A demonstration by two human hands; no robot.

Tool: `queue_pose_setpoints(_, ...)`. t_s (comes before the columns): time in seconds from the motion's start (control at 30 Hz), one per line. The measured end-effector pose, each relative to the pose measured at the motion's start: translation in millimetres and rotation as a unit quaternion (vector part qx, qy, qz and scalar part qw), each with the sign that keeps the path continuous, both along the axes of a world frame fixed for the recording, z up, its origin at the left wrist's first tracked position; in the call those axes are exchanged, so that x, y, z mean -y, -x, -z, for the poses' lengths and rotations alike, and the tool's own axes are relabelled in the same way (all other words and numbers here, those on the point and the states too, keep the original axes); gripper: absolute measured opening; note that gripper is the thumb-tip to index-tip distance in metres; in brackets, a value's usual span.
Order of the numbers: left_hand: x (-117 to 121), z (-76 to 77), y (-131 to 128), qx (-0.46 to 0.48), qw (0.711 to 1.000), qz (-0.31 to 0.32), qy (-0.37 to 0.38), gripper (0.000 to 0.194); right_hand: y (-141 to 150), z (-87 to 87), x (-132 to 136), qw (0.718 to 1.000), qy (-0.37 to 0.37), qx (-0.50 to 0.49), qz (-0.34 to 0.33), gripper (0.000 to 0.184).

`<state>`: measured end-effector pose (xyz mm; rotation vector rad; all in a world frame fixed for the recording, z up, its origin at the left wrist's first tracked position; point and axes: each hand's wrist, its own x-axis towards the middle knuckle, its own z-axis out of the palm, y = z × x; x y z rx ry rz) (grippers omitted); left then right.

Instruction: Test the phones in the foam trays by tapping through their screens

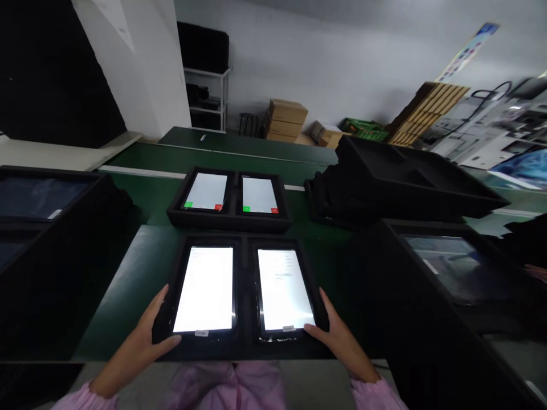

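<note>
In front of me on the green table lies a black foam tray (247, 302) with two tablets side by side. The left tablet (206, 290) has a lit, nearly blank white screen. On the right tablet (285, 293) the white screen bears faint lines of text, too small to read. My left hand (144, 336) grips the tray's left edge, its thumb over the near left corner. At the opposite side my right hand (335, 330) holds the right edge, with its thumb by the right tablet's lower corner. Some fingers of both hands are hidden behind the tray's sides.
Just beyond stands a second foam tray (228, 221) with two lit tablets showing green and red corner boxes. Stacked trays (410, 176) rise at the back right. More tablet trays flank me at left (81, 222) and right (410, 273). Cardboard boxes (285, 118) stand by the wall.
</note>
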<state>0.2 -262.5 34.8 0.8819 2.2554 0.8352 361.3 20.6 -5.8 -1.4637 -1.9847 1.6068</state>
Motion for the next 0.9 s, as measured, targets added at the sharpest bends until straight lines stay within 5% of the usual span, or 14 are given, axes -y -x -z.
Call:
queue_pose_setpoints(0.33, 3.6, 14.6, -10.9, -0.056, 0.997, 0.038, -0.032, 0.097, -3.9, 15.9, 7.9, 0.997, -0.02, 0.072, 0.034, 0.133)
queue_pose_setpoints(0.63, -20.5, 11.0, -27.0, -0.091, 0.993, -0.077, -0.02, 0.083, 22.9, 11.0, 6.8, 0.977, -0.104, 0.175, 0.064, 0.128)
queue_pose_setpoints(0.9, -22.9, 20.6, -22.4, -0.119, 0.988, -0.094, -0.023, 0.083, 27.5, 9.2, 11.6, 0.976, -0.116, 0.163, 0.083, 0.121)
